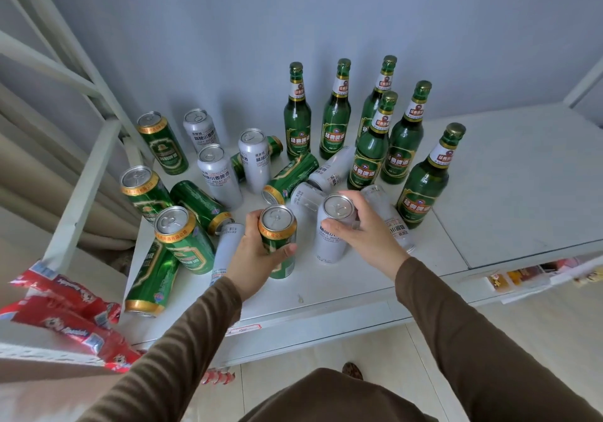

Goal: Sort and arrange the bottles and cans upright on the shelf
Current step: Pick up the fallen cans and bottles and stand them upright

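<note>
Two hands grip upright cans: left (pixel 257 252) a green can (pixel 278 242), right (pixel 365 229) a white can (pixel 334 227).

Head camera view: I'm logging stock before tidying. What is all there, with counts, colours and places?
Bottles: six, green glass, upright, back right of the shelf.
Green cans: about eight, half lying, mostly left.
White cans: about eight, half lying, centre.
Shelf: one, white.
Snack packets: several, red, lower left.
Left hand: fingers around an upright green can, front centre.
Right hand: fingers around an upright white can, front centre.
</note>
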`<act>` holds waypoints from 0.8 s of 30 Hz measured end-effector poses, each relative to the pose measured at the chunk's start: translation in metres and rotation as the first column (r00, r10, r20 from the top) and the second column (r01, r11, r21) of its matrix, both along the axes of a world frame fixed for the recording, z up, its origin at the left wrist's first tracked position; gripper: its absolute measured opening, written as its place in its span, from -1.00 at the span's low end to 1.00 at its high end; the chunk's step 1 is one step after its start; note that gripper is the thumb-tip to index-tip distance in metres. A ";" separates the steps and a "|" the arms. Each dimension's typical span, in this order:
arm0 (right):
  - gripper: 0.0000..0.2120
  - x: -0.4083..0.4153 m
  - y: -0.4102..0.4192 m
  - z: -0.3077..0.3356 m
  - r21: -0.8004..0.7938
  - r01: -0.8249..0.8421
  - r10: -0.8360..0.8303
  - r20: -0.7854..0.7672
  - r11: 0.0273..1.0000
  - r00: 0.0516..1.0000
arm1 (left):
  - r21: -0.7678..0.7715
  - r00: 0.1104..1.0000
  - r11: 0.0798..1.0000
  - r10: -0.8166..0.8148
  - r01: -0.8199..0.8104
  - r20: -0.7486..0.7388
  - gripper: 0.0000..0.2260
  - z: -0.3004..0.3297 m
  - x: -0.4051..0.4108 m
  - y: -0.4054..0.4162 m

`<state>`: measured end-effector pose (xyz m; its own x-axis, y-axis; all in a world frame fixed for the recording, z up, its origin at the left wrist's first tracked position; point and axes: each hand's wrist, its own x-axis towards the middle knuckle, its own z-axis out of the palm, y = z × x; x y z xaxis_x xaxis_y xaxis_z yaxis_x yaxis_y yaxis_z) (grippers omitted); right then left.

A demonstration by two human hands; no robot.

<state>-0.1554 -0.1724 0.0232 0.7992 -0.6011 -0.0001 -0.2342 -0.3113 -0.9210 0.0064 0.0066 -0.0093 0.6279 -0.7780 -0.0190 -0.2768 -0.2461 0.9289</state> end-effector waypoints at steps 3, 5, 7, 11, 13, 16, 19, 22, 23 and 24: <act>-0.50 0.001 0.005 0.001 0.155 -0.018 0.011 0.044 0.988 0.999 | 0.073 0.996 0.994 -0.087 0.085 0.026 -0.38 0.006 0.008 -0.001; -0.51 0.000 0.006 -0.002 0.209 0.026 -0.047 0.093 0.978 0.995 | 0.097 0.992 0.989 -0.120 0.116 0.039 -0.34 0.010 0.012 -0.002; -0.50 -0.002 0.005 -0.004 0.242 0.054 -0.084 0.114 0.969 0.990 | 0.112 0.991 0.987 -0.122 0.116 0.052 -0.33 0.013 0.014 -0.003; -0.49 -0.012 0.000 0.001 0.260 0.081 -0.122 0.147 0.962 0.982 | 0.086 0.993 0.993 -0.085 0.078 0.082 -0.42 0.018 0.006 -0.009; -0.51 -0.021 -0.004 0.009 0.284 0.080 -0.133 0.173 0.956 0.976 | 0.071 0.992 0.995 -0.077 0.070 0.096 -0.41 0.025 -0.002 -0.014; -0.56 -0.042 -0.013 0.023 0.285 0.081 -0.140 0.193 0.955 0.971 | 0.051 0.993 0.995 -0.087 0.083 0.076 -0.33 0.034 -0.015 -0.025; -0.61 -0.070 -0.027 0.032 0.286 0.085 -0.147 0.205 0.954 0.968 | 0.036 0.991 0.994 -0.104 0.101 0.087 -0.41 0.045 -0.038 -0.042; -0.58 -0.104 -0.046 0.034 0.288 0.135 -0.199 0.208 0.948 0.958 | 0.014 0.988 0.993 -0.118 0.117 0.095 -0.48 0.053 -0.068 -0.061; -0.56 -0.116 -0.053 0.034 0.281 0.152 -0.214 0.205 0.948 0.955 | 0.009 0.989 0.992 -0.122 0.122 0.087 -0.47 0.055 -0.079 -0.069; -0.55 -0.130 -0.062 0.035 0.270 0.164 -0.222 0.201 0.949 0.954 | 0.004 0.989 0.992 -0.127 0.128 0.078 -0.46 0.057 -0.092 -0.077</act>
